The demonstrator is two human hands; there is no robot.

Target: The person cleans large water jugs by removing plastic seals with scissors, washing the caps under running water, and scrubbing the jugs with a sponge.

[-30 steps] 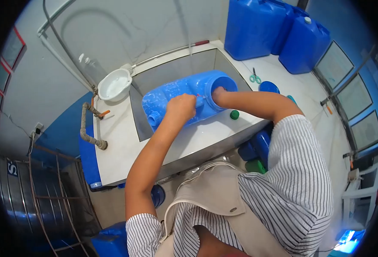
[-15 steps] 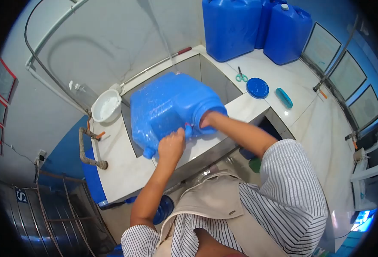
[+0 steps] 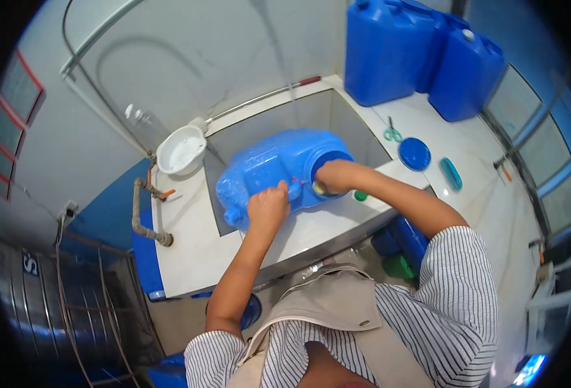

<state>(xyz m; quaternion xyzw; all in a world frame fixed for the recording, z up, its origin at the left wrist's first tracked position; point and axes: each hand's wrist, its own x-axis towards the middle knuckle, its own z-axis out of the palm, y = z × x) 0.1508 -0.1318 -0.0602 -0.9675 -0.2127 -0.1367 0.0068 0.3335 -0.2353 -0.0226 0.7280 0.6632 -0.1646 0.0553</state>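
A blue water container (image 3: 259,169) lies on its side over the sink (image 3: 356,129), its wide round mouth facing right. My left hand (image 3: 269,205) is closed round the small handle on its near side. At the wide mouth, my right hand (image 3: 336,177) is closed on a small yellowish thing that I cannot make out, partly hidden by the fingers. A green cap (image 3: 361,195) sits on the sink's front ledge, just right of my right hand.
Blue jerrycans (image 3: 389,55) stand at the back right. Nearer are scissors (image 3: 392,134), a blue lid (image 3: 415,154) and a teal brush (image 3: 451,174). A white basin (image 3: 182,150) sits left of the sink, near a pipe (image 3: 137,213).
The container has tipped and turned between frames and now lies lower over the sink. My right hand has come partly out of its mouth, with something yellowish showing.
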